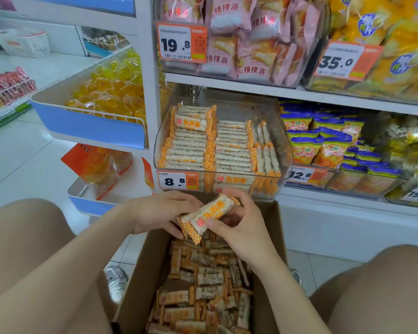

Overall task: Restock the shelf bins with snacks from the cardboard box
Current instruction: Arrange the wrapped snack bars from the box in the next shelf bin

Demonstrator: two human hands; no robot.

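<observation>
The white shelf unit (251, 91) fills the far side. The open cardboard box (140, 268) stands between our knees, its far edge just below the clear bin (284, 150) tagged 8.8. In the bin, puffed-rice bars (193, 143) pack the left and middle rows, and the right row leaves open room toward the far wall. Loose bars (203, 285) lie jumbled in the box. Above its far end our left hand (159, 213) curls under a small tilted stack of bars (208, 214). Our right hand (241, 227) pinches the same stack, thumb on top, just near of the bin's front lip.
</observation>
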